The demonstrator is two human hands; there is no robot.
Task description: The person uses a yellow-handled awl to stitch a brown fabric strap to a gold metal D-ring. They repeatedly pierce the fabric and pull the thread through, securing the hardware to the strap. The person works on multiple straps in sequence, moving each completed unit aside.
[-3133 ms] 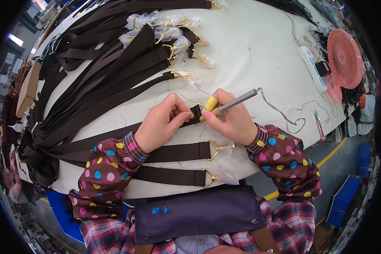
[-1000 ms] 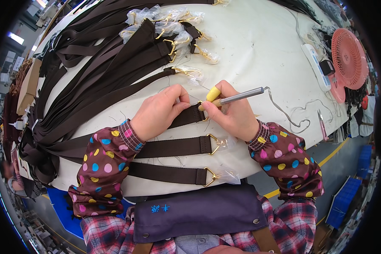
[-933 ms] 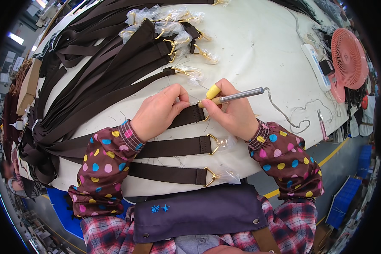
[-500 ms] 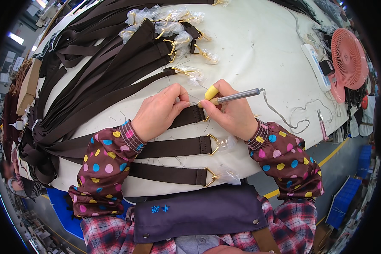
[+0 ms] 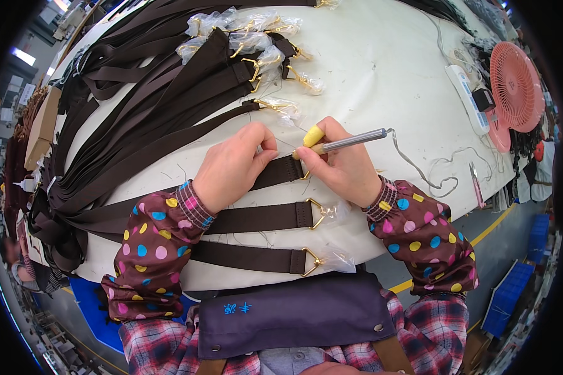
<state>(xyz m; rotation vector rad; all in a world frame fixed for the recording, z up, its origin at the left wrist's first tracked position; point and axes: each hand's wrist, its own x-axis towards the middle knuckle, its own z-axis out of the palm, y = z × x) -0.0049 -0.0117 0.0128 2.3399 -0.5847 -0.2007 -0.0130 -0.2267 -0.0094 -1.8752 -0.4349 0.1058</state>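
Observation:
My right hand [image 5: 344, 164] grips a corded pen-like tool [image 5: 355, 140] with a metal barrel, its tip pointing left at the end of a dark brown strap [image 5: 275, 174]. A yellow sleeve [image 5: 313, 135] covers a finger of that hand. Just left of the tip, my left hand [image 5: 234, 164] is closed in a pinch above the strap, with a fine thread near its fingertips. Partly behind my right thumb is the strap's gold ring [image 5: 305, 174]. Two more straps [image 5: 253, 217] lie nearer me, each ending in gold hardware [image 5: 317, 213] with clear plastic wrap.
Bundled dark straps [image 5: 150, 106] fill the table's left side, with plastic-wrapped gold clasps [image 5: 250, 42] at the far end. On the right are a white power strip [image 5: 466, 100], a pink fan [image 5: 515, 78] and pink-handled scissors [image 5: 476, 185]. The tool's cable [image 5: 413, 175] trails across the white table [image 5: 388, 81].
My left hand has shifted slightly left, away from the tool's tip. My right hand and the tool have barely moved, and the straps lie as before.

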